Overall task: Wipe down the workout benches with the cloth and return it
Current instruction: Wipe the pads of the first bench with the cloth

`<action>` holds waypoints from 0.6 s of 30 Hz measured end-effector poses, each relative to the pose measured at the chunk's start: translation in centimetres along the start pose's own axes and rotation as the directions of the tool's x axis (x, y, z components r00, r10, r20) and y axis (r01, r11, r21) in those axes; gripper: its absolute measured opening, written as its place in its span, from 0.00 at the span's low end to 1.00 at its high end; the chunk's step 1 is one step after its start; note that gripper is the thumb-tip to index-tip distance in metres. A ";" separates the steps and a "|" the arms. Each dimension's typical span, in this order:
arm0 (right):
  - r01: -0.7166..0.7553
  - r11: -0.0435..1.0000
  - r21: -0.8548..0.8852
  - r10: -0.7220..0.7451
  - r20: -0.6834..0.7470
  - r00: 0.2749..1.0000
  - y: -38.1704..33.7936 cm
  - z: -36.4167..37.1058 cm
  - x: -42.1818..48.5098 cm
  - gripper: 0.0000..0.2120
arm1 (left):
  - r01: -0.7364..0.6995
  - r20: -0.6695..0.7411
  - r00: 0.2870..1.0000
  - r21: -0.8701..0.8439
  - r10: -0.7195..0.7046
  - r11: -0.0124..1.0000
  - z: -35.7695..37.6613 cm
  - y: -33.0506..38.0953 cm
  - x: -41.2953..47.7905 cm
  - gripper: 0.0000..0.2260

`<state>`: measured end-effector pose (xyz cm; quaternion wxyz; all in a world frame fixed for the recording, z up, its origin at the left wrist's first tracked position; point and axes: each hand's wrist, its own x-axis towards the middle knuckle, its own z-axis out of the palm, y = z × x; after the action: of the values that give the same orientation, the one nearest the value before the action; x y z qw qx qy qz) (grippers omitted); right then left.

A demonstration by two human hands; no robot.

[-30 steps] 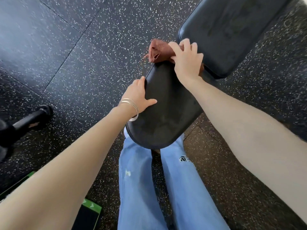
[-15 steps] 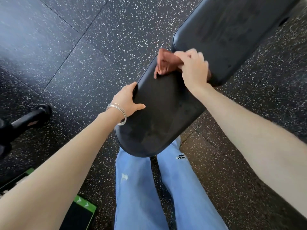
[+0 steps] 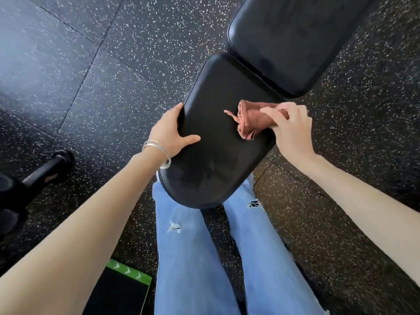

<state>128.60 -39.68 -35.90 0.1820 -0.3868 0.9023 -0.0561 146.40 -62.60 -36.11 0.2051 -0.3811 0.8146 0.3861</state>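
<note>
Two black pads make up the bench: the seat (image 3: 218,137) near, the back pad (image 3: 293,39) beyond it. One cloth (image 3: 252,120), reddish-brown and bunched. Two hands: the left hand (image 3: 169,133) and the right hand (image 3: 289,127). Thin bangles (image 3: 159,151) on the left wrist, several, too fine to count. One dumbbell (image 3: 38,178) at far left. One green-edged mat (image 3: 122,289). Two legs in jeans (image 3: 188,258).

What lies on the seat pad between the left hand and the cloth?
Nothing: in the head view, bare black seat pad separates the left hand from the cloth, which the right hand holds.
</note>
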 end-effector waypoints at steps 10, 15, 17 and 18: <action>-0.532 0.827 0.181 0.560 -0.179 0.809 -12.1 3.3 -4.8 0.20 | -0.195 0.177 0.963 -0.067 0.204 0.979 -1.6 -3.0 0.6 0.37; -0.483 0.846 0.225 0.520 -0.150 0.841 -21.5 4.9 -13.7 0.23 | -0.203 0.206 0.955 -0.081 0.215 0.976 -1.9 -3.8 0.5 0.31; -0.446 0.878 0.174 0.470 -0.141 0.871 -21.4 4.5 -13.8 0.25 | -0.187 0.216 0.955 -0.099 0.205 0.977 -2.0 -3.9 0.2 0.31; -0.442 0.884 0.151 0.461 -0.134 0.877 -20.4 4.2 -12.9 0.24 | -0.181 0.221 0.955 -0.103 0.200 0.978 -2.1 -3.8 0.2 0.31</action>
<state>152.17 -44.47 -31.18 0.1365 -0.1481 0.9748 -0.0962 149.16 -65.92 -36.78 0.2439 -0.2615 0.8019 0.4786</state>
